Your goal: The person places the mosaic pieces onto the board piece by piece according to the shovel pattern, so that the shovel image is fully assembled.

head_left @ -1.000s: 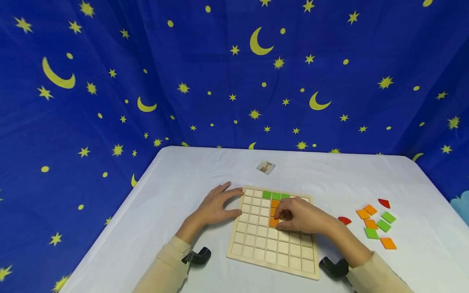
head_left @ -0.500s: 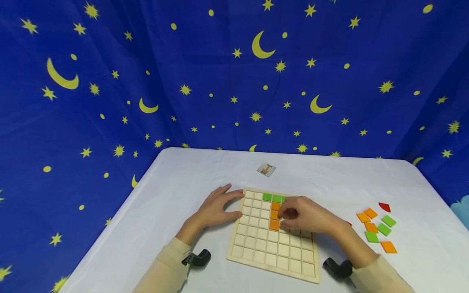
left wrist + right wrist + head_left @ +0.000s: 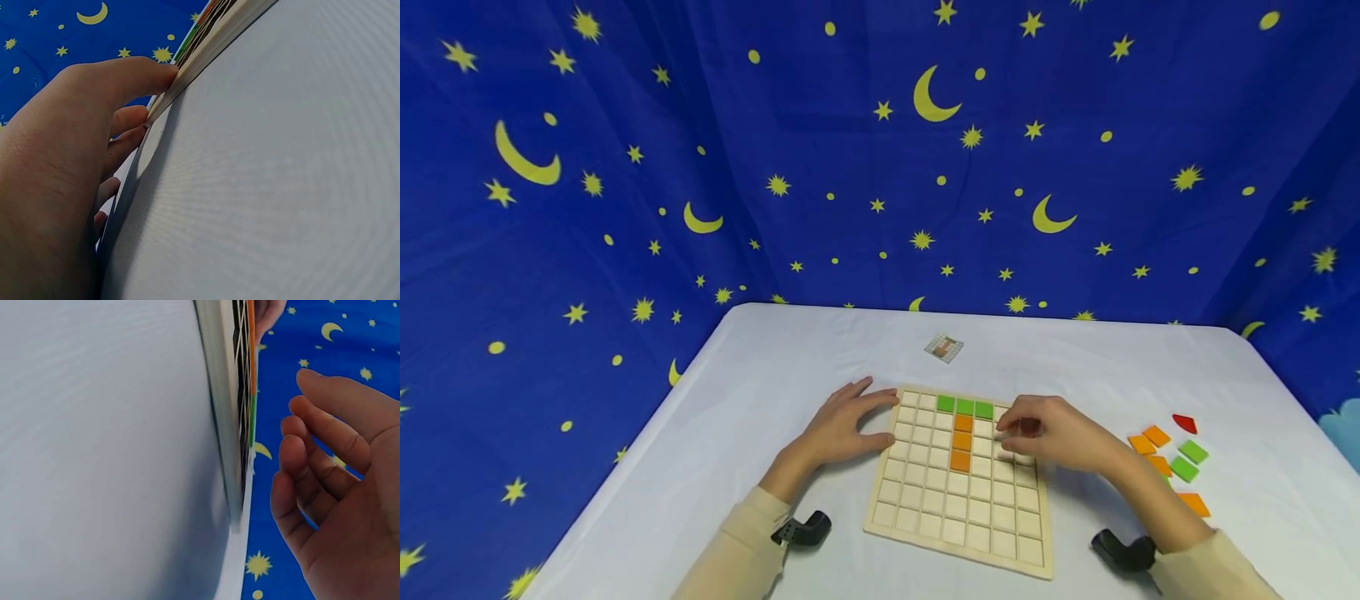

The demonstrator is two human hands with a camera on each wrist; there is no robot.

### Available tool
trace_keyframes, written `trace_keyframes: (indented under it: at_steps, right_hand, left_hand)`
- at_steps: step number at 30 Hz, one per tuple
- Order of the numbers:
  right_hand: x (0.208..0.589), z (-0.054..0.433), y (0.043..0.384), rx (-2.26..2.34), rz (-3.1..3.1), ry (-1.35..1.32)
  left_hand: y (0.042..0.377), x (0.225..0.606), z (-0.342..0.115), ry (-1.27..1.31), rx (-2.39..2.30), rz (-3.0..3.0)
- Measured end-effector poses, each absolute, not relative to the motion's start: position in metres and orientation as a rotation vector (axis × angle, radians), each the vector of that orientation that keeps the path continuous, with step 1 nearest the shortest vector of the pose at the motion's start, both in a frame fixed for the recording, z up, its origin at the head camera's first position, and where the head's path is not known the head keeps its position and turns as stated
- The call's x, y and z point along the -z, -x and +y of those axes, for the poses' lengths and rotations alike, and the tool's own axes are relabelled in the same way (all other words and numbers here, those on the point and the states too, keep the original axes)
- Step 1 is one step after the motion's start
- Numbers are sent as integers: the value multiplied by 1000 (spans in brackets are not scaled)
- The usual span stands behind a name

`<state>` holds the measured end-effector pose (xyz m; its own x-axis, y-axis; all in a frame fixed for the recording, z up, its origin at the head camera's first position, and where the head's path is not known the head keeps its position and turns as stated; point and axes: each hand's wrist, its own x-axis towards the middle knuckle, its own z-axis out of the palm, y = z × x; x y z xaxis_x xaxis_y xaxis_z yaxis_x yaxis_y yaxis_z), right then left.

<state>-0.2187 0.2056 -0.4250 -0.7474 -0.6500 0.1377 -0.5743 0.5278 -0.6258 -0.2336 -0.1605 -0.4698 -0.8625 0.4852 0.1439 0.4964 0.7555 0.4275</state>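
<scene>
A square wooden grid board (image 3: pixel 955 507) lies on the white table. Three green square tiles (image 3: pixel 965 406) sit side by side in its far row, and three orange tiles (image 3: pixel 962 441) run toward me below the middle one. At the board's left edge rests my left hand (image 3: pixel 842 429), thumb and index finger touching the frame; the left wrist view shows the thumb (image 3: pixel 140 78) against the wooden side. Above the board's right part hovers my right hand (image 3: pixel 1060 433). Its fingers are loosely bent with nothing between them, as the right wrist view (image 3: pixel 337 469) confirms.
Loose orange tiles (image 3: pixel 1157 435), green tiles (image 3: pixel 1184 468) and a red quarter-round piece (image 3: pixel 1184 423) lie right of the board. Behind it is a small card (image 3: pixel 943 347) with a grid picture. A blue star-patterned curtain (image 3: pixel 850 150) surrounds the table (image 3: pixel 790 350).
My right hand has let go of the lowest orange tile, lifted away and moved right, uncovering the green and orange tiles. My left hand has stayed at the board's edge.
</scene>
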Motion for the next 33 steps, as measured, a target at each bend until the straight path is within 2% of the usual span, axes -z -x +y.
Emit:
trace_keyframes:
  at_steps: [33]
  right_hand:
    - [418, 282, 212, 938, 2787, 579]
  left_hand:
    - [232, 471, -163, 789, 730, -2937]
